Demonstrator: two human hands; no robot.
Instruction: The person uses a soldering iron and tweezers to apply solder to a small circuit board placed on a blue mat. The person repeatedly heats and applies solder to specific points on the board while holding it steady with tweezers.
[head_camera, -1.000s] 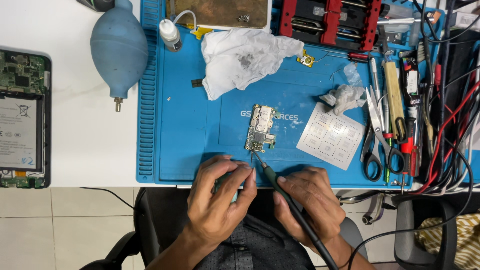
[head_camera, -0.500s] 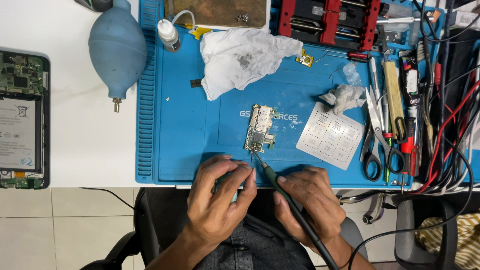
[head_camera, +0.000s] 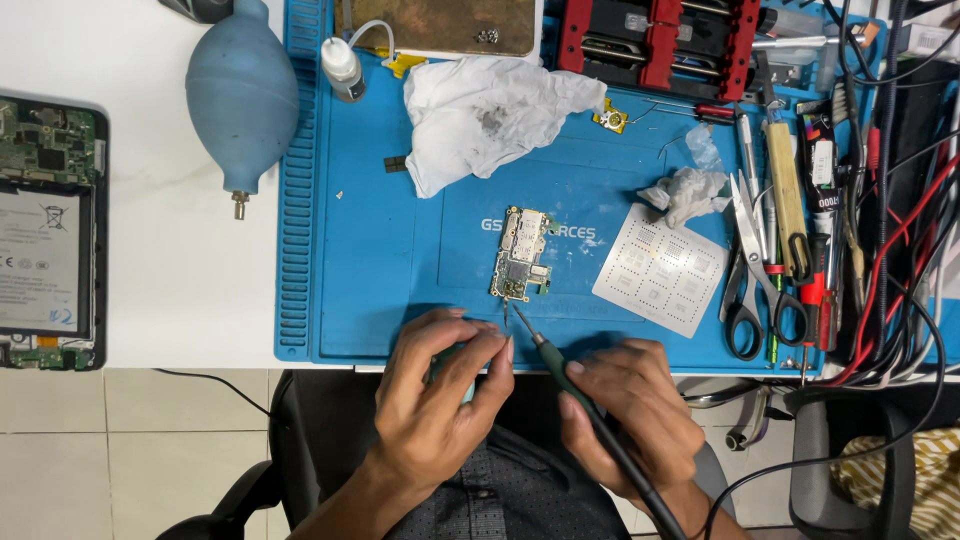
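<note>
While the small circuit board (head_camera: 522, 254) lies flat mid-way on the blue mat (head_camera: 400, 300), the right hand (head_camera: 628, 412) is wrapped round a soldering iron (head_camera: 560, 372), tip just below the board; left hand (head_camera: 440, 392) pinches tweezers (head_camera: 505, 318); board judged light, stiff, fragile; hold by edges.

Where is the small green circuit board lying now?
In the head view, the circuit board lies near the middle of the blue mat, between the crumpled white cloth and the hands.

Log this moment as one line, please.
left hand: pinching tweezers | right hand: holding soldering iron | tips beside circuit board | on blue mat
</note>
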